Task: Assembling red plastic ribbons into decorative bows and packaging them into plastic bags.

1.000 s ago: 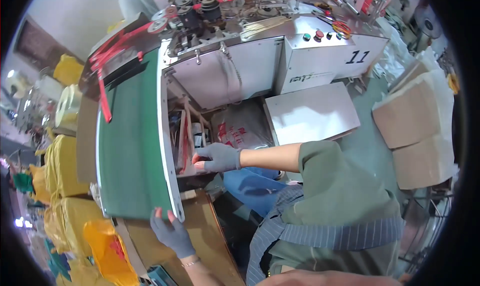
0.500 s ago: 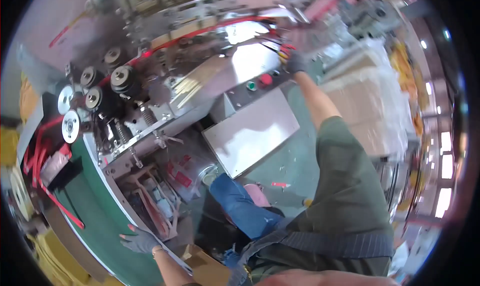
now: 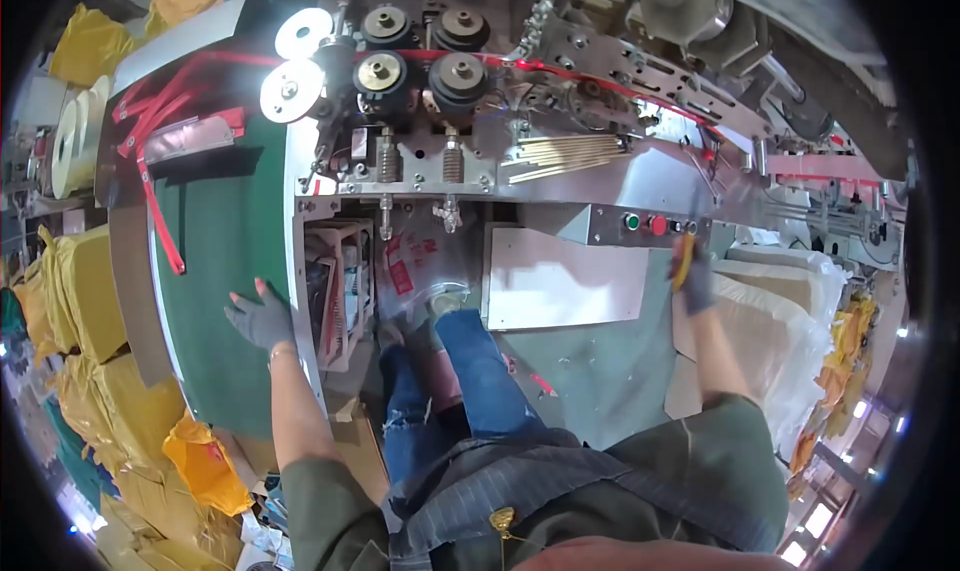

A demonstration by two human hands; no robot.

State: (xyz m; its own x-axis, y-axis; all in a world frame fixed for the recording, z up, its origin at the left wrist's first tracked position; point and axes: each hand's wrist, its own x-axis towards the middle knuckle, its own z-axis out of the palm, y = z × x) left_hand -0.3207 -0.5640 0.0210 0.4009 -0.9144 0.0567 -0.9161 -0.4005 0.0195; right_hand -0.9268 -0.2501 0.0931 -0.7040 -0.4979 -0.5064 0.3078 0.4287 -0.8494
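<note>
My left hand [image 3: 262, 317], in a grey glove with bare fingertips, lies spread over the right edge of the green belt [image 3: 225, 371]. Nothing is in it. Further up that belt, a red printed ribbon [image 3: 160, 211] hangs in loops beside a shiny metal guide [image 3: 190, 139]. On the right, below the machine's control panel, my gloved right hand [image 3: 698, 283] is closed around a yellow-handled tool [image 3: 683, 261]. The tool's working end is blurred, so its kind is not clear. Above that hand are the green button [image 3: 631, 222] and red button [image 3: 657, 225].
Black rollers [image 3: 382, 71] carry the red ribbon along the machine. Thin pale sticks [image 3: 565, 156] lie on its metal top. A white crate [image 3: 345, 291] and white panel [image 3: 565, 279] sit underneath. Plastic-wrapped cardboard [image 3: 770, 321] is at right, yellow parcels [image 3: 85, 281] at left.
My view has turned toward the left. My right hand has come back from the machine top to below the control panel with the yellow-handled tool. My left hand is still at the green belt.
</note>
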